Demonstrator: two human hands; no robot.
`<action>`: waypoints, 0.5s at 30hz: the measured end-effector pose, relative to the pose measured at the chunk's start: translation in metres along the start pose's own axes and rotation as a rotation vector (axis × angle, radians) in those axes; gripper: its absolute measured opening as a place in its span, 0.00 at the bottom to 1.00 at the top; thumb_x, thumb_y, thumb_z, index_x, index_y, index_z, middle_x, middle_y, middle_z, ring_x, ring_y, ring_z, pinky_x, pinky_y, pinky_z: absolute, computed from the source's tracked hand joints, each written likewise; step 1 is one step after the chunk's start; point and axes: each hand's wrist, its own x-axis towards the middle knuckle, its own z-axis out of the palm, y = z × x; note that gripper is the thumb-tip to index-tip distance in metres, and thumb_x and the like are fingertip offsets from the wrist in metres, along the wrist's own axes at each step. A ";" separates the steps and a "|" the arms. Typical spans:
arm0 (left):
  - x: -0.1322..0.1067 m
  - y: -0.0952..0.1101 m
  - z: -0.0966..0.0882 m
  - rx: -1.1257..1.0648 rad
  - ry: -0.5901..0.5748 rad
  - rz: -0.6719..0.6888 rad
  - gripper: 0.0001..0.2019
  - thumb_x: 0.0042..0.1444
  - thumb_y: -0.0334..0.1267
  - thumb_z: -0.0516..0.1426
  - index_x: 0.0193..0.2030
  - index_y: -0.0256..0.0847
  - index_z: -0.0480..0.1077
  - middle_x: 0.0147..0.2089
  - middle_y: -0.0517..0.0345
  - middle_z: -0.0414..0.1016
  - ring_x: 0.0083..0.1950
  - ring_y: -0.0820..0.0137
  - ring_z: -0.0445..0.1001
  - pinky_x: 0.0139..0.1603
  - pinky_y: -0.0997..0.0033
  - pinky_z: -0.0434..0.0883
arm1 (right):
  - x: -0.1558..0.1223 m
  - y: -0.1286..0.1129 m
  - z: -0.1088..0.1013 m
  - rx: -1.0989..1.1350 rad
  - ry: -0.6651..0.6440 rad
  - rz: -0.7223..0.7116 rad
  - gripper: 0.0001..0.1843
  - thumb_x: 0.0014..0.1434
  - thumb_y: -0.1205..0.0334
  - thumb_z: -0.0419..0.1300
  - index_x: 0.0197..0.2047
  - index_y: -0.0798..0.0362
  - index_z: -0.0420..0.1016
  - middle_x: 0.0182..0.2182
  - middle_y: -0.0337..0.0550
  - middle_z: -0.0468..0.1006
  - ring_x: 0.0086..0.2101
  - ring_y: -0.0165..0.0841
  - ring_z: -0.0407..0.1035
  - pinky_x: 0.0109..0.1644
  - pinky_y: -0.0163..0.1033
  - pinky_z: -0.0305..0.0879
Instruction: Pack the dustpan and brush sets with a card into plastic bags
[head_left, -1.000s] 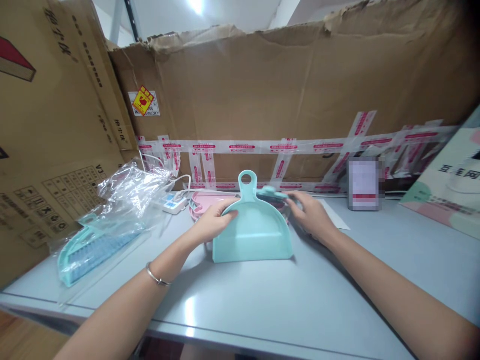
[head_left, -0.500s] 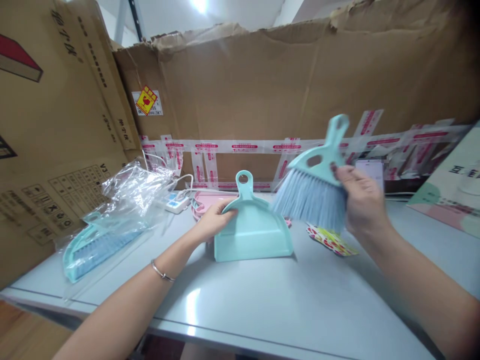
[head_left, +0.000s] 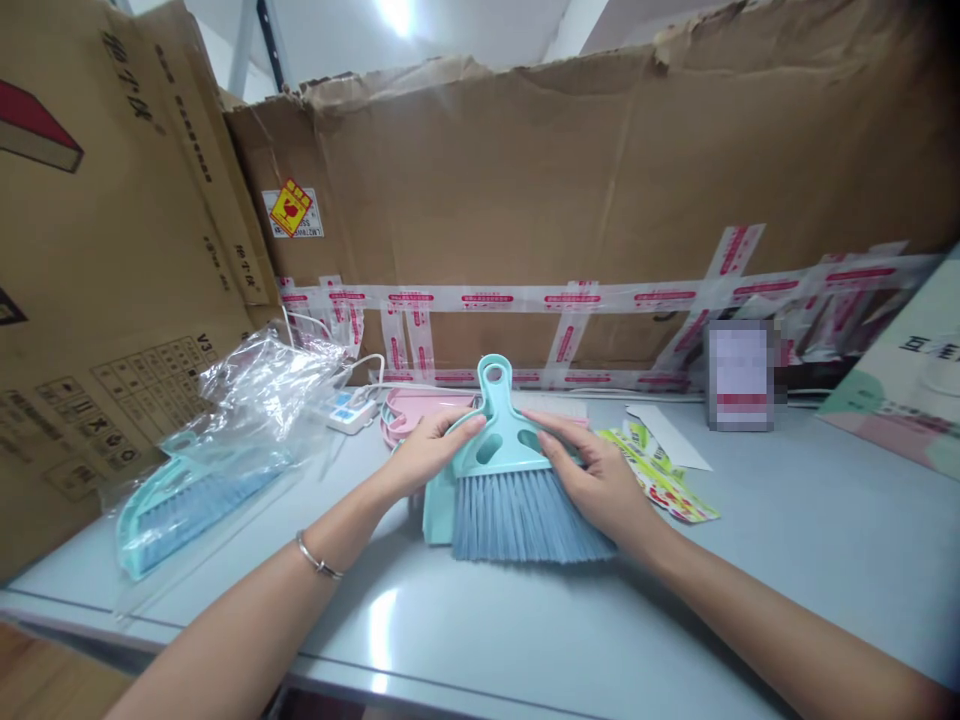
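A mint-green hand brush [head_left: 517, 510] with blue bristles lies against the front of a matching dustpan [head_left: 439, 510], bristles down, its handle lined up over the pan's handle. Only the dustpan's left part shows; the brush covers the rest. My left hand [head_left: 431, 450] is closed on the dustpan's left edge, thumb at the front. On the right side of the brush head, my right hand [head_left: 592, 475] grips it, fingers near its oval hole. Both pieces are upright over the grey table [head_left: 570, 630].
At left, a second brush and dustpan set [head_left: 199, 500] lies in clear plastic. Behind my left hand are a pink dustpan [head_left: 416, 408] and a white power strip [head_left: 352, 412]. Colourful packets [head_left: 660, 475] and a phone [head_left: 741, 375] are at right. Cardboard boxes [head_left: 480, 190] stand behind.
My right hand has brought the brush left and down from the air onto the front of the dustpan. My left hand still holds the dustpan in about the same place.
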 end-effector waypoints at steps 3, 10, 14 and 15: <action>-0.002 0.002 0.002 0.084 -0.038 0.026 0.21 0.51 0.49 0.60 0.48 0.39 0.72 0.48 0.53 0.76 0.50 0.61 0.72 0.49 0.65 0.67 | -0.002 -0.003 0.003 -0.016 -0.009 -0.044 0.18 0.62 0.59 0.51 0.51 0.52 0.74 0.48 0.42 0.77 0.49 0.36 0.70 0.55 0.43 0.66; -0.003 0.004 0.006 0.088 -0.075 0.050 0.21 0.55 0.48 0.56 0.50 0.36 0.71 0.50 0.50 0.74 0.50 0.61 0.70 0.52 0.65 0.65 | 0.002 -0.008 -0.006 -0.258 -0.078 -0.259 0.16 0.64 0.64 0.49 0.51 0.55 0.72 0.40 0.48 0.76 0.40 0.34 0.71 0.45 0.41 0.69; -0.004 0.005 0.008 0.062 -0.072 0.053 0.21 0.55 0.48 0.56 0.49 0.35 0.72 0.49 0.51 0.75 0.50 0.61 0.70 0.51 0.65 0.64 | 0.003 -0.012 -0.013 -0.406 -0.009 -0.394 0.15 0.64 0.62 0.50 0.47 0.56 0.74 0.37 0.49 0.71 0.38 0.36 0.68 0.42 0.44 0.67; -0.004 0.005 0.008 0.058 -0.071 0.055 0.21 0.55 0.48 0.56 0.49 0.36 0.72 0.49 0.51 0.75 0.50 0.61 0.70 0.51 0.65 0.64 | 0.005 -0.013 -0.014 -0.418 0.035 -0.408 0.14 0.63 0.61 0.51 0.47 0.56 0.74 0.38 0.50 0.71 0.40 0.38 0.68 0.44 0.45 0.67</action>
